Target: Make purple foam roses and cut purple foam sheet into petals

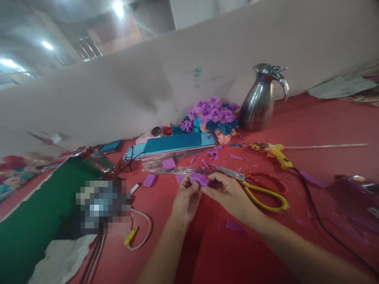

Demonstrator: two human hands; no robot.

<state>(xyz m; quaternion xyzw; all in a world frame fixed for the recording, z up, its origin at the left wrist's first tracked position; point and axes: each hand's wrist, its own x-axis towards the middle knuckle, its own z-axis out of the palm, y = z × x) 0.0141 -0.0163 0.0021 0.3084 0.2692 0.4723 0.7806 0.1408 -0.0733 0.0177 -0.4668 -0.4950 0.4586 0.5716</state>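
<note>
A small piece of purple crepe paper (199,179) is pinched between my two hands, just above the red table. My left hand (187,197) grips its left side with closed fingers. From the right, the thumb and fingers of my right hand (226,191) press on its other edge. Scissors with red and yellow handles (263,199) lie just beyond my right hand. Cut purple paper squares (169,164) rest to the left, on and near a bundle of thin wires (154,169). A purple scrap (235,227) lies below my right wrist.
A yellow glue gun (281,156) with a black cord lies at right, near a steel jug (257,102). Paper flowers (213,114) are heaped by the wall beside stacked blue sheets (173,142). A green panel (38,197) and white cable (150,225) are at left.
</note>
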